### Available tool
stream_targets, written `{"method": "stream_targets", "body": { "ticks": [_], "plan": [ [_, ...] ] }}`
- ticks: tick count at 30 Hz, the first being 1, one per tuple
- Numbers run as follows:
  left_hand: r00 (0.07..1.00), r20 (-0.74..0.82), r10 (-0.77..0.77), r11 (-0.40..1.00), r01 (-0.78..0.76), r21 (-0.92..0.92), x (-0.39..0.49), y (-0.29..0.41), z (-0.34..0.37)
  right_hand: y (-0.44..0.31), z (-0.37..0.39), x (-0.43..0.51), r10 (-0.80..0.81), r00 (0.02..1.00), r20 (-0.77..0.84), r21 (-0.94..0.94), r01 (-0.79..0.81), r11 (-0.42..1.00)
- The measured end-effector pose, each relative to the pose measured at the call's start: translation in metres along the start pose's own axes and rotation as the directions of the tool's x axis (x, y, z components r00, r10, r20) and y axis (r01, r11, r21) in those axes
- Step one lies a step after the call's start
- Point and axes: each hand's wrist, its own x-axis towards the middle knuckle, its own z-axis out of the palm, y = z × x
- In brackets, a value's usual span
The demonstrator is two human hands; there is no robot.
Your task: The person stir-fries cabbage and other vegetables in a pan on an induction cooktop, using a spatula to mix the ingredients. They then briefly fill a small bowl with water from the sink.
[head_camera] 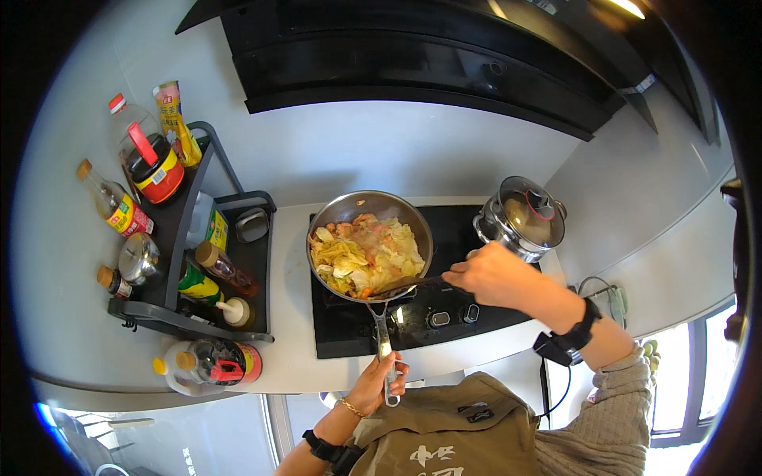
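Note:
A stainless steel frying pan (418,221) sits on the left side of the black glass hob (357,339). In it lies a heap of cooked cabbage (342,256) with pinkish-orange pieces that look like shrimp (362,221); faint steam rises. My left hand (376,382) grips the pan's long metal handle (383,339), which points towards me. My right hand (485,275) holds a dark spatula (411,284) by its handle. The spatula's blade rests in the near right part of the pan, partly hidden under the food.
A lidded steel pot (515,223) stands on the hob's right. Left is a black two-tier rack (196,238) with sauce bottles and a steel jar (139,257). Large bottles (223,362) stand by the counter's front edge. Two hob knobs (440,319) face me; a range hood (417,71) hangs above.

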Motion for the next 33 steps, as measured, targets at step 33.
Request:
{"method": "stream_targets", "body": {
  "ticks": [33],
  "plan": [
    [1.000,-0.002,0.005,1.000,-0.005,-0.009,-0.001,0.000,-0.003,0.030,-0.027,0.032,0.032,0.997,-0.063,-0.119,-0.040,0.992]
  ]
}}
